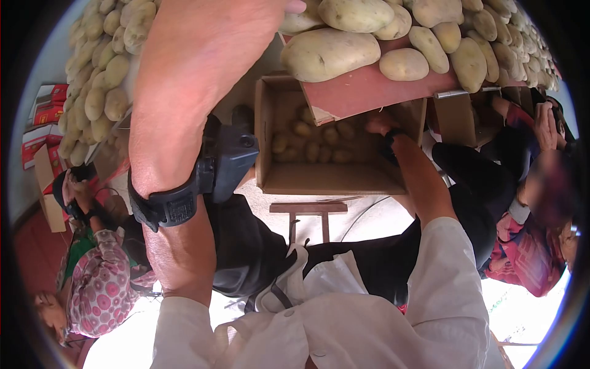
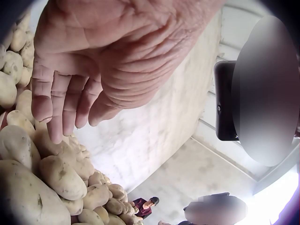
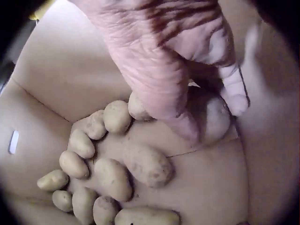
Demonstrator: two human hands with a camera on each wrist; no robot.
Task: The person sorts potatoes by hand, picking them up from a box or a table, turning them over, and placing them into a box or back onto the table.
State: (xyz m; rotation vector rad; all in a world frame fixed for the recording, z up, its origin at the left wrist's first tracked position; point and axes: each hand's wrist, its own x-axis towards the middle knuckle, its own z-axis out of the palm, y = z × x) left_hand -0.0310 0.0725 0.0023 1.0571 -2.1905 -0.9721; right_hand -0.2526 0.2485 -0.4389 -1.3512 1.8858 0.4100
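My left hand point(image 2: 93, 65) reaches over the heap of potatoes, its fingers extended and hanging down beside them, with nothing in its palm. In the head view that hand lies mostly beyond the top edge, and the forearm crosses the left of the picture. Low inside a cardboard box point(image 1: 332, 183), my right hand point(image 3: 173, 61) holds a potato point(image 3: 218, 119) between thumb and fingers, close to the box's side wall. Several other potatoes point(image 3: 112, 178) lie spread over the box floor. The red tabletop partly hides my right hand point(image 1: 381, 123) in the head view.
A red tabletop point(image 1: 369, 95) piled with potatoes point(image 1: 332, 55) overhangs the box. Another heap point(image 1: 98, 104) rises at the left, with red cartons point(image 1: 46, 123) beyond it. People sit on both sides, and a small wooden stool point(image 1: 307, 209) stands below the box.
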